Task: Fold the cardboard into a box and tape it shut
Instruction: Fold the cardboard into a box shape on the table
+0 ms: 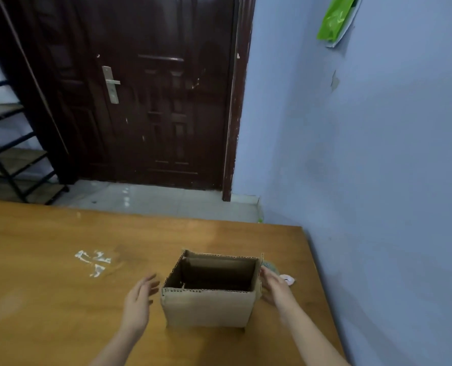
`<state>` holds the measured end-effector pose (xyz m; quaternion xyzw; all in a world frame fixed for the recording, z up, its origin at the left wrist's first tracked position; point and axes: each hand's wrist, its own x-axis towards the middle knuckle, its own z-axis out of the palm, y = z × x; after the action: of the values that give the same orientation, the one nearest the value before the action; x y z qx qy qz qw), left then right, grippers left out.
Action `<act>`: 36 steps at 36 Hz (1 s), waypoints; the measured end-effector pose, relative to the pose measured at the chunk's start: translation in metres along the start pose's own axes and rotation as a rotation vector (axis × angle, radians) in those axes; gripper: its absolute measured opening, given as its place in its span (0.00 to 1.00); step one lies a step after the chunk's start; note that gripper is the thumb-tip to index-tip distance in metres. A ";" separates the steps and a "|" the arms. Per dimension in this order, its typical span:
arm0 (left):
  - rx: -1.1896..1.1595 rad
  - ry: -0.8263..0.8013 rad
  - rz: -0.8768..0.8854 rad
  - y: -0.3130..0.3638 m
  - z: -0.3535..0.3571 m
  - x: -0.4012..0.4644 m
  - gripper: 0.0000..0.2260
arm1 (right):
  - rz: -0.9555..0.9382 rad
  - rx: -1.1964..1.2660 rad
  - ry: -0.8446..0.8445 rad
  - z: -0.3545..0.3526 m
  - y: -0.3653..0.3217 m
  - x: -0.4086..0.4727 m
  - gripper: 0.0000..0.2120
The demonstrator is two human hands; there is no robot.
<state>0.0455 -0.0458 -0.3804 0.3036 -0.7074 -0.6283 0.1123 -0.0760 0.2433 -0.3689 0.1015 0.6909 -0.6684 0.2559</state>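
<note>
Cardboard is what my hands frame: my right hand (275, 285) lies flat against the right wall of the box (210, 291), fingers spread and gripping nothing, I judge to steady it. My left hand (140, 299) hovers just beside the left wall, loose and empty, not quite touching, ready to square that side. That box stands upright on the wooden bench (61, 299) near its right edge, top open, no top flaps visible from here. A small pink-and-white object (288, 279), perhaps tape, sits just beyond my right hand; clear tape scraps (94, 261) cling to the bench well to the left.
</note>
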 end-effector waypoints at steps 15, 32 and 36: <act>0.125 -0.196 0.298 0.055 0.040 -0.004 0.22 | -0.210 -0.255 -0.114 0.026 -0.024 -0.026 0.37; 0.654 -0.528 0.219 0.067 0.031 0.004 0.24 | -0.101 -0.430 -0.270 0.027 -0.035 -0.027 0.41; 0.756 -0.596 0.223 0.071 0.031 0.007 0.28 | -0.087 -0.430 -0.257 0.029 -0.034 -0.028 0.40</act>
<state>0.0030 -0.0221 -0.3195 0.0528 -0.9154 -0.3714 -0.1463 -0.0626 0.2176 -0.3246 -0.0709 0.7827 -0.5239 0.3284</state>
